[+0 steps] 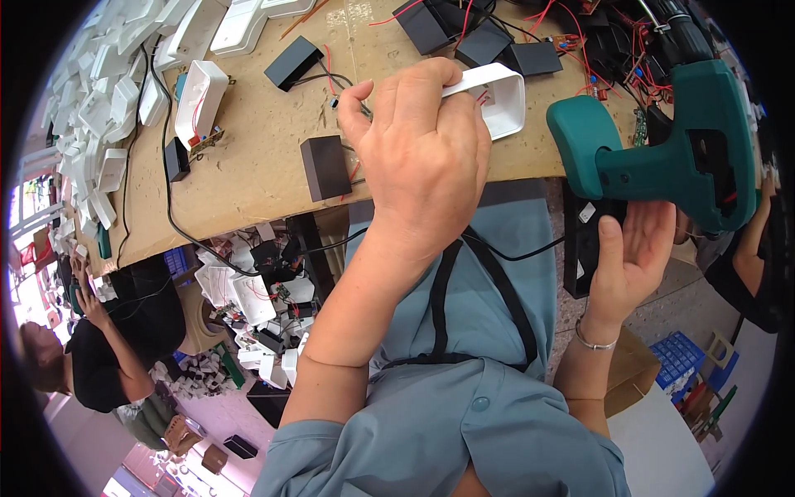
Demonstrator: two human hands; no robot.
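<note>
A white plastic housing (pixel 507 103), open on one side, is pinched by its edge in my left hand (pixel 426 145) above the table's near part. Something small and reddish shows inside it. At the right, my right hand (pixel 633 257) is turned palm up with its thumb apart from the fingers. Its fingertips pass behind a teal cordless drill (pixel 662 161), which hides them; I see no grip on the drill. The drill's chuck (pixel 686 37) points toward the far side. A dark rectangular block (pixel 325 168) lies left of my left hand.
White housings (pixel 108 108) are heaped at the far left. One housing with a circuit board (pixel 201 103) lies nearer. Black boxes (pixel 489 41) and red wires cover the back. A black cable (pixel 168 166) hangs over the table edge. Another person (pixel 108 348) sits at the left.
</note>
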